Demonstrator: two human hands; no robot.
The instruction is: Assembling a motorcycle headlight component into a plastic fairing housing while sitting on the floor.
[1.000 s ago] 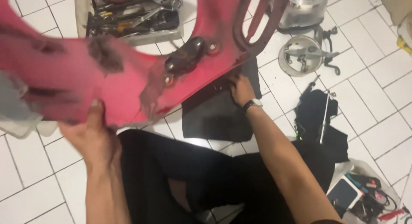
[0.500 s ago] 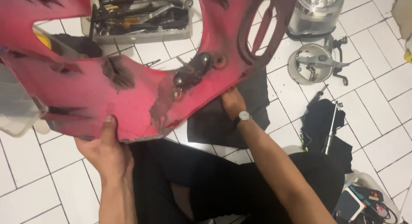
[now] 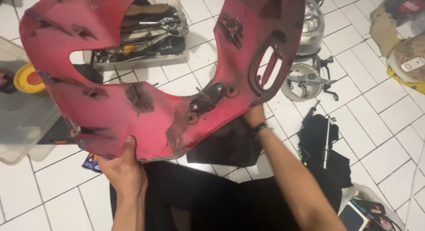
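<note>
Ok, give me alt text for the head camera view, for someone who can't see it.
A person's two hands hold up a large, scuffed red plastic scooter body panel over a white tiled floor: left hand at its lower edge, right hand behind its right side. Beyond lie a clear plastic tray of metal tools and a round chrome headlight housing.

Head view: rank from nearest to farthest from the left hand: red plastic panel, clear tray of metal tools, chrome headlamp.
1. Red plastic panel: gripped by the left hand at its lower edge.
2. Clear tray of metal tools: above, behind the panel.
3. Chrome headlamp: far upper right.
</note>
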